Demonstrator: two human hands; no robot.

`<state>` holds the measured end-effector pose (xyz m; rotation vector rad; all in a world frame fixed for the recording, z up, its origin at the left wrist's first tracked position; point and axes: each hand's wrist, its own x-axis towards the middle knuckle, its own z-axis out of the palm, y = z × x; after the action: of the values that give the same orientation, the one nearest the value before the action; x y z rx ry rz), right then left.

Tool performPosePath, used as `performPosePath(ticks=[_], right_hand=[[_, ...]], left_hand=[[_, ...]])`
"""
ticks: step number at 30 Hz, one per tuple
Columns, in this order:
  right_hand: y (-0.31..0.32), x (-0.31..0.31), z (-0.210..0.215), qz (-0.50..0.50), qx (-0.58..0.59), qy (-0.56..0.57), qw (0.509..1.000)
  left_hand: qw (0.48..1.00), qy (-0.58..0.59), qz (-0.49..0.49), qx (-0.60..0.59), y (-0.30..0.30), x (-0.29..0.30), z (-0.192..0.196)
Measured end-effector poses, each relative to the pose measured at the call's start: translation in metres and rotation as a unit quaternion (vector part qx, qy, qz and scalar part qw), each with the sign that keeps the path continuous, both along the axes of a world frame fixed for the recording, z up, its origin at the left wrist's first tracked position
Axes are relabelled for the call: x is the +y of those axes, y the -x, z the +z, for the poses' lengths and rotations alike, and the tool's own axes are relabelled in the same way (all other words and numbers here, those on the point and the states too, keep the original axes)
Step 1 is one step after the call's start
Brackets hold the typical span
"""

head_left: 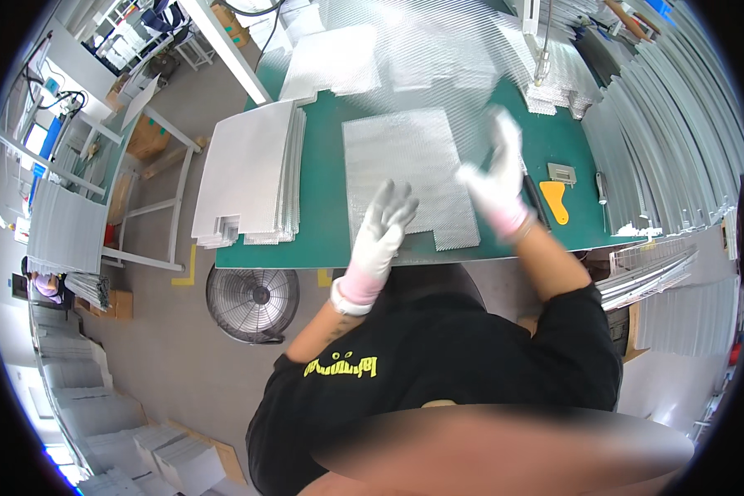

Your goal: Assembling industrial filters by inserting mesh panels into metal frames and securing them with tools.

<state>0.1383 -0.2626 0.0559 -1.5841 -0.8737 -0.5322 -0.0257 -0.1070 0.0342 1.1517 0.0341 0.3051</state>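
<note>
A silvery metal mesh sheet lies flat on the green table mat in front of me. My left hand, in a white glove with a pink cuff, hovers over the sheet's near left corner with fingers spread and holds nothing. My right hand, gloved the same way and blurred, is raised above the sheet's right edge, fingers apart and empty.
A stack of mesh sheets sits at the table's left, with more sheets at the back. An orange-handled scraper and a black pen lie right. Metal frames lean at the right. A floor fan stands below the table.
</note>
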Motion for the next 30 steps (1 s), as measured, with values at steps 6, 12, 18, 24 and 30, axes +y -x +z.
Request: performPosePath(ticks=[6, 12, 18, 24, 30], right_hand=[[0.084, -0.011, -0.002, -0.082, -0.060, 0.234, 0.967], [0.061, -0.044, 0.006, -0.069, 0.145, 0.275, 0.948], [0.053, -0.038, -0.027, -0.093, 0.133, 0.296, 0.941], [0.055, -0.031, -0.058, -0.120, 0.173, 0.427, 0.880], [0.059, -0.033, -0.071, -0.137, 0.137, 0.440, 0.877]], left_hand=[[0.962, -0.026, 0.269, -0.042, 0.002, 0.022, 0.006], [0.973, -0.115, 0.198, 0.007, 0.016, 0.059, -0.009], [0.748, -0.617, 0.200, 0.142, -0.001, 0.065, -0.018], [0.664, -0.690, 0.129, 0.256, -0.010, 0.066, -0.044], [0.667, -0.687, 0.123, 0.260, -0.012, 0.068, -0.050]])
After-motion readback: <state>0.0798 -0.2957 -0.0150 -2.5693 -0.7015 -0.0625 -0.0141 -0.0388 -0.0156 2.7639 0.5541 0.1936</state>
